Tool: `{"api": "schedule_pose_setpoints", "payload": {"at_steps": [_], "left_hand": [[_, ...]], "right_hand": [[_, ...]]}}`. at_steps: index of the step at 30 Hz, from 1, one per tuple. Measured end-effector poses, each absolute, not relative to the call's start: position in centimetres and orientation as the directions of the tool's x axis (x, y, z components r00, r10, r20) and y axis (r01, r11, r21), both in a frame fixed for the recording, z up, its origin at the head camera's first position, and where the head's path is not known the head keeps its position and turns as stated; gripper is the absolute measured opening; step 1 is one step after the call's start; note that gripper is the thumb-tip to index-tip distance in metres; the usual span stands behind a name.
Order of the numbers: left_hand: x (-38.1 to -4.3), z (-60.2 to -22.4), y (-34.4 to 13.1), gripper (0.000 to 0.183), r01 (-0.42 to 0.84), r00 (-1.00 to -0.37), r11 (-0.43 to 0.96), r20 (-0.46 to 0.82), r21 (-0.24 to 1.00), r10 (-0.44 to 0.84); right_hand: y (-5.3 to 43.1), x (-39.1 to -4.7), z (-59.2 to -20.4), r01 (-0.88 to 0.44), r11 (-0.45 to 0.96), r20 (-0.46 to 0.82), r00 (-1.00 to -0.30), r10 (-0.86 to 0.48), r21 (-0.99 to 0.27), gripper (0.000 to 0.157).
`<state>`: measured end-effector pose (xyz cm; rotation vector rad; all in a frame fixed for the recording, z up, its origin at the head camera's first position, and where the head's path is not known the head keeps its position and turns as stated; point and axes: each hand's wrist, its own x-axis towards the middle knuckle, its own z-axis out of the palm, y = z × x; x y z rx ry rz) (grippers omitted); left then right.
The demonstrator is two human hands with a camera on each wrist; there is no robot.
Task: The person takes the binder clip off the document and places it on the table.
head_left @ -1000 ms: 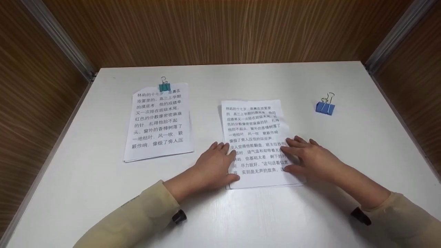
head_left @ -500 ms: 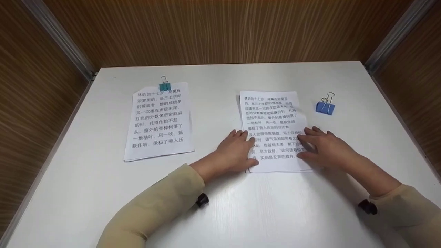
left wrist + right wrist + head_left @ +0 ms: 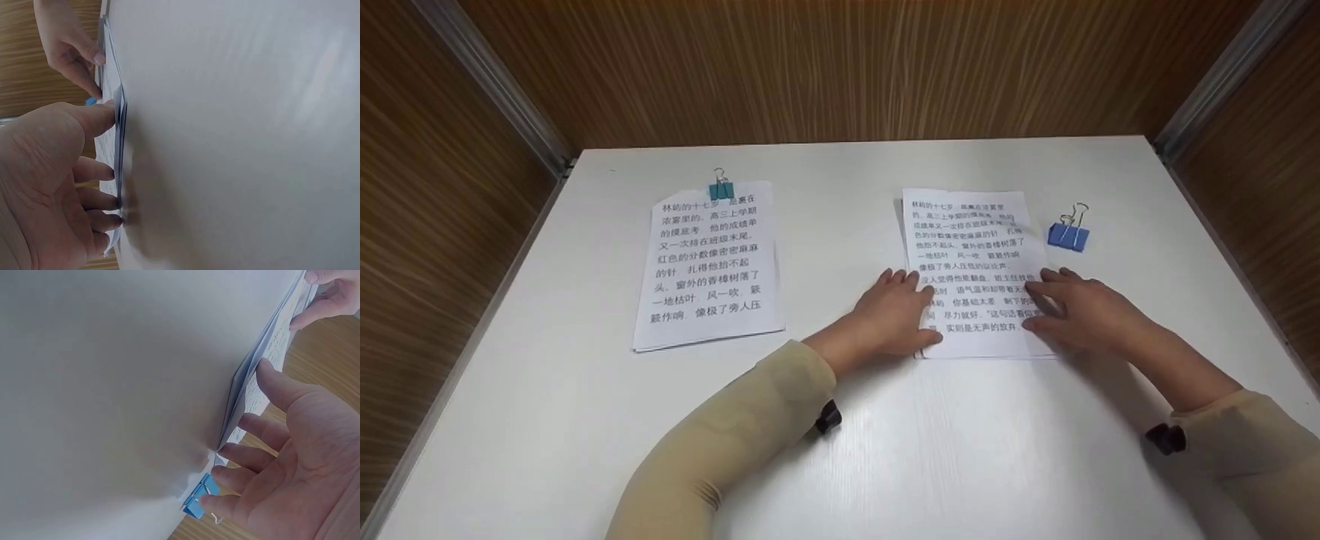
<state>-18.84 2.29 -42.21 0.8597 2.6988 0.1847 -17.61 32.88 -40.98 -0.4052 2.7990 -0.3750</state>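
A small stack of printed paper sheets point(image 3: 971, 247) lies on the right half of the white table, between my two hands. My left hand point(image 3: 889, 315) rests along its left edge, thumb and fingers spread and slightly bent. On the opposite edge, my right hand point(image 3: 1084, 311) touches the paper with relaxed fingers, thumb and index finger over the top sheet. Both wrist views show fingertips right at the edges, where the sheets point(image 3: 253, 382) stand slightly apart. Just beyond the right hand is a blue binder clip point(image 3: 1067, 237), its wire handles raised.
Another stack of printed sheets point(image 3: 705, 270) lies on the left of the table, with a teal binder clip point(image 3: 721, 190) on its top edge. Wood-patterned panels point(image 3: 855, 71) rise at the back and both sides of the white table point(image 3: 885, 465).
Both hands have slid the paper stack to the right and away across the table, closer to the blue binder clip. The left stack and both clips have stayed in place.
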Motion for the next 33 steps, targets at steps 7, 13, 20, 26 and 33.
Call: {"api": "schedule_pose_setpoints", "payload": {"at_steps": [7,13,20,26,33], "left_hand": [[-19.0,-42.6,2.3,0.077,0.531,-0.779,0.816,-0.246,0.227,0.576],[-18.3,-42.2,1.1,0.079,0.524,-0.785,0.817,-0.237,0.241,0.573],[-17.3,-40.9,-4.1,0.079,0.502,-0.815,0.827,-0.179,0.254,0.55],[-16.6,-40.1,-11.0,0.08,0.431,-0.869,0.855,-0.123,0.289,0.48],[-16.1,-39.3,-18.5,0.082,0.332,-0.924,0.91,-0.109,0.248,0.367]], "right_hand": [[32.9,-17.7,-41.6,-0.235,0.927,-0.237,-0.921,-0.308,-0.293,0.072],[32.3,-17.1,-41.4,-0.279,0.916,-0.205,-0.917,-0.343,-0.287,0.07],[29.6,-16.3,-40.1,-0.344,0.894,-0.114,-0.914,-0.389,-0.287,0.07],[25.0,-16.7,-39.1,-0.415,0.864,-0.065,-0.891,-0.45,-0.286,0.07],[18.7,-17.9,-38.8,-0.505,0.815,0.009,-0.852,-0.524,-0.286,0.072]]}}
